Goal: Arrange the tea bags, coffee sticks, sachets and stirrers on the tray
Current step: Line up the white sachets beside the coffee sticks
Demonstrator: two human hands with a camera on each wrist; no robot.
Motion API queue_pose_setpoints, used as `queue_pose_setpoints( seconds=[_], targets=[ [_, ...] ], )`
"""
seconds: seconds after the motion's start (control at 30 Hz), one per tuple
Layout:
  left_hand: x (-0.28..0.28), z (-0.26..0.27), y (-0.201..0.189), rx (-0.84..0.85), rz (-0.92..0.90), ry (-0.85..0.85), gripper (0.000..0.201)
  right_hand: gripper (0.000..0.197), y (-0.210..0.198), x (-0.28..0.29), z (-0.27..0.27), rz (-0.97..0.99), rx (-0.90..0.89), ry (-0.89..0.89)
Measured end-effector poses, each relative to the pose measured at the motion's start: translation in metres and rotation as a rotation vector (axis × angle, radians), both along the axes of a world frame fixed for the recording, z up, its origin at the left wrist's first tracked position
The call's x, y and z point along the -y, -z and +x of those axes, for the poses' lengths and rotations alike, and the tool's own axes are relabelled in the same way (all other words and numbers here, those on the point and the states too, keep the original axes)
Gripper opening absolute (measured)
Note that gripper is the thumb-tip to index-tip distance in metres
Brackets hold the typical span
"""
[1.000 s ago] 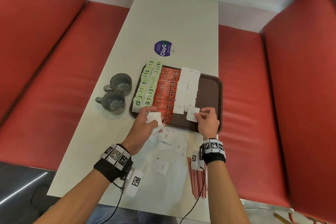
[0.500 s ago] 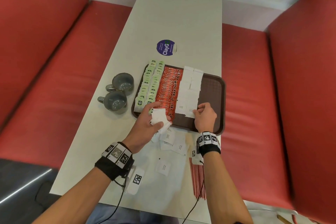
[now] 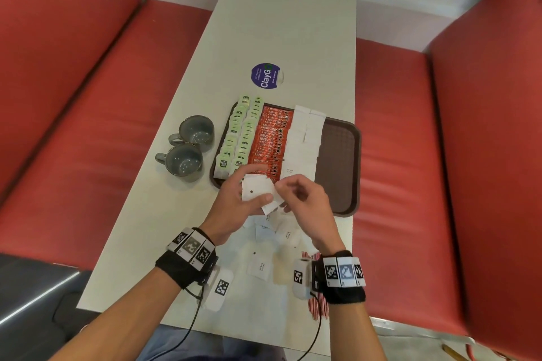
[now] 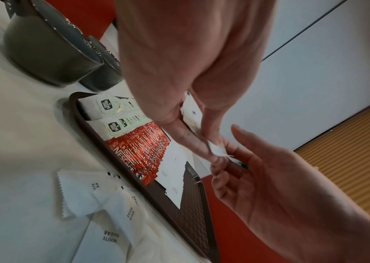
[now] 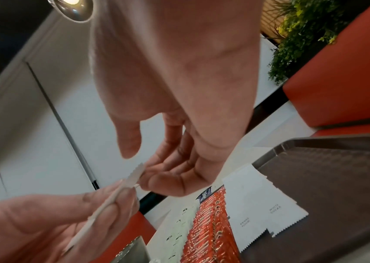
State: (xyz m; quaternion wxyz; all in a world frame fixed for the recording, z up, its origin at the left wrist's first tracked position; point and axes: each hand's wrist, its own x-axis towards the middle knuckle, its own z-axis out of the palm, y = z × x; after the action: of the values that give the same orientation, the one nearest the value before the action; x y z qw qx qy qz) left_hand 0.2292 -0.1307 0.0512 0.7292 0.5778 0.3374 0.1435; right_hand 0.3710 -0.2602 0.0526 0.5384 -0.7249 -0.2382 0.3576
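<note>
Left hand (image 3: 234, 199): thumb and fingers (image 4: 190, 138) curled round a small stack of white sachets (image 3: 256, 191), held above the tray's near edge.
Right hand (image 3: 305, 199): fingertips (image 5: 156, 179) pinching the stack's edge.
Tray (image 3: 340, 155): rows of tea bags (image 3: 240, 132), coffee sticks (image 3: 271, 141), sachets.
Counter (image 3: 176, 199): loose sachets (image 3: 261, 267), stirrers (image 3: 318, 306).

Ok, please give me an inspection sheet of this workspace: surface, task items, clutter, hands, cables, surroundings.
Surface: white table, brown tray.
Job's things: tea bags, coffee sticks, sugar sachets in rows on tray; loose sachets and stirrers on table.
Clutter: two grey mugs, round sticker.
Grippers: left hand grips sachet stack; right hand pinches its edge.
Cables: black wrist cables.
Surroundings: red benches.
</note>
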Motion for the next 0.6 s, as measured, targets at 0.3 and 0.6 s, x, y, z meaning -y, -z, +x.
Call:
queue_pose_setpoints(
  seconds=[0.3, 0.6],
  targets=[
    [0.006, -0.003, 0.002, -0.054, 0.028, 0.02, 0.029, 0.002, 0.007, 0.011, -0.006, 0.01, 0.067, 0.132],
    [0.001, -0.002, 0.001, 0.02, -0.127, 0.079, 0.021, 0.014, -0.009, 0.025, -0.013, 0.219, 0.449, 0.017]
  ],
)
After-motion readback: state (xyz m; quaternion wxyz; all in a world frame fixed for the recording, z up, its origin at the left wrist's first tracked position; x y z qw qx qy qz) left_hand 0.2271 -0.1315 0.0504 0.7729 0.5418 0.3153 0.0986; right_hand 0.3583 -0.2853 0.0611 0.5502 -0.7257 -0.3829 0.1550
